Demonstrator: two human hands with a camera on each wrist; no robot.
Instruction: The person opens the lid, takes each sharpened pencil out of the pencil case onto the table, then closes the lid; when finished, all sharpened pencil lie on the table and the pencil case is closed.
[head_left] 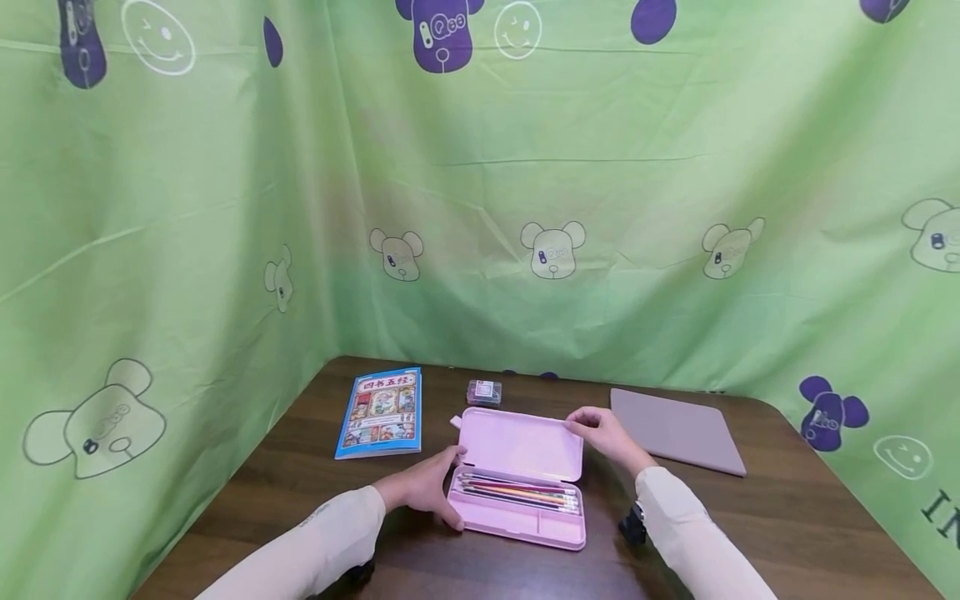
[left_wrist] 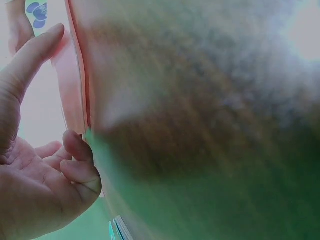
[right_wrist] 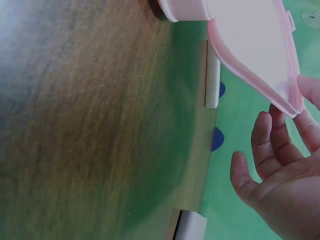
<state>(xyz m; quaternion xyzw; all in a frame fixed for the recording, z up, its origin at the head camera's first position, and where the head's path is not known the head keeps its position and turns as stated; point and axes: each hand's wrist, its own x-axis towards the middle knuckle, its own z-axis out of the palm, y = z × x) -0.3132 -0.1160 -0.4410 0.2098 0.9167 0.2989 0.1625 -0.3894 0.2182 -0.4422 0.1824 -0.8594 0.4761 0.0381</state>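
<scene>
A pink pencil case (head_left: 517,533) lies open on the table, its lid (head_left: 517,446) raised and tilted back. Several pencils (head_left: 517,493) lie side by side in the base's rear compartment; the front compartments look bare. My left hand (head_left: 427,483) grips the left end of the base, thumb at the near corner and fingers near the hinge side. In the left wrist view, that thumb (left_wrist: 35,57) lies along the case's side. My right hand (head_left: 606,435) pinches the lid's upper right corner between thumb and fingers, as the right wrist view also shows.
A blue illustrated book (head_left: 381,413) lies left of the case. Behind the case sits a small clear box (head_left: 483,392) with a white label. To the right lies a flat mauve-grey laptop-like slab (head_left: 675,427). Green printed cloth (head_left: 465,317) hangs around the wooden table (head_left: 270,500).
</scene>
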